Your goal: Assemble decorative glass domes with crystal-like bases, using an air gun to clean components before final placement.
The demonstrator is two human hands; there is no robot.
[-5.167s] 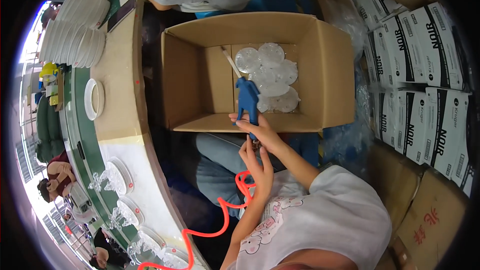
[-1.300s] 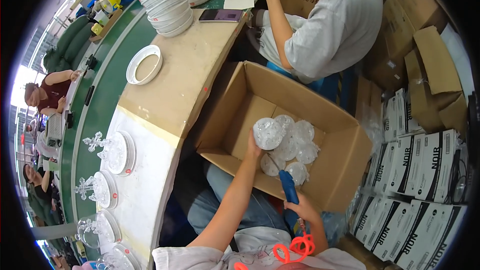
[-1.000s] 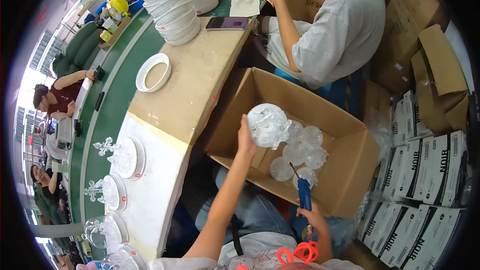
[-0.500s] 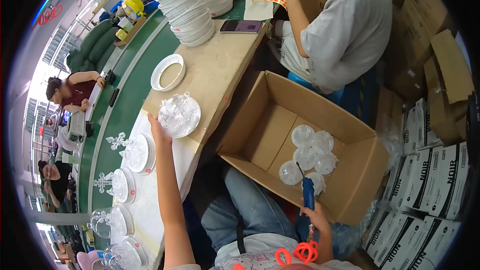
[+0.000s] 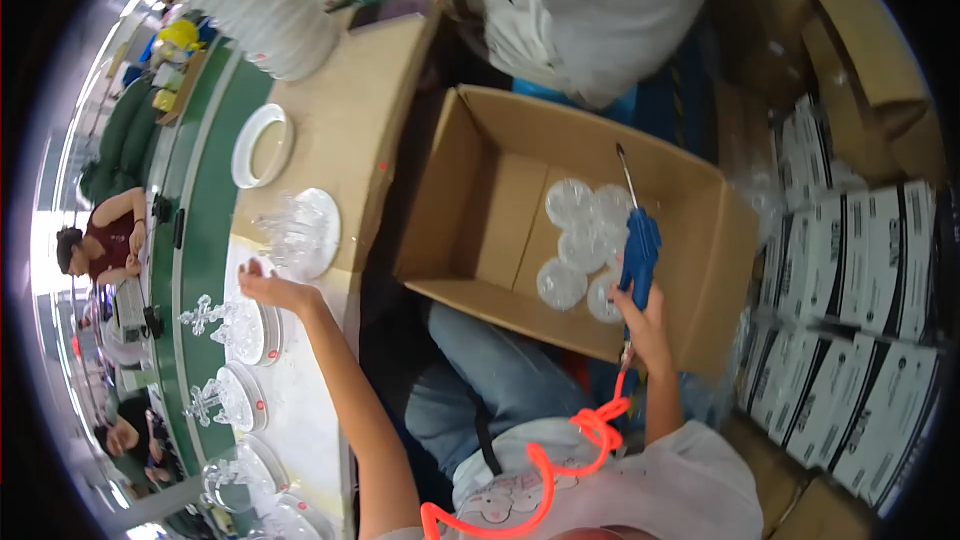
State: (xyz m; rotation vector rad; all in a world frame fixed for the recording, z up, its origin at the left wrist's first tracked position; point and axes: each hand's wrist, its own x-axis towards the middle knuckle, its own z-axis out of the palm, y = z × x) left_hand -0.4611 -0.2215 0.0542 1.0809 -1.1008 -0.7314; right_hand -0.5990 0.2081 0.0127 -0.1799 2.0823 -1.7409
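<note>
My left hand (image 5: pixel 275 288) hovers over the near-left part of the table with its fingers apart and nothing in them. Just beyond it is a white round base (image 5: pixel 322 230) topped by clear spiky plastic pieces, blurred by motion. Nearer me along the table's left edge stand several clear cross-topped ornaments on white round bases (image 5: pixel 262 332). In my right hand (image 5: pixel 645 325) is a blue air gun (image 5: pixel 640 250) with a thin metal nozzle, held upright over the carton's near right side. A coiled orange hose (image 5: pixel 600 425) runs from its lower end across my shirt.
An open cardboard carton (image 5: pixel 470 225) beside the table holds several clear round pieces (image 5: pixel 585 248). A white ring (image 5: pixel 262 145) and stacked white round parts (image 5: pixel 280 15) sit farther along the table. A co-worker (image 5: pixel 600 10) sits beyond the carton. Printed boxes (image 5: pixel 850 260) are piled at right.
The view has shifted. My left hand has come away from the white base, back toward me. My right hand has raised the air gun, its nozzle now higher over the carton.
</note>
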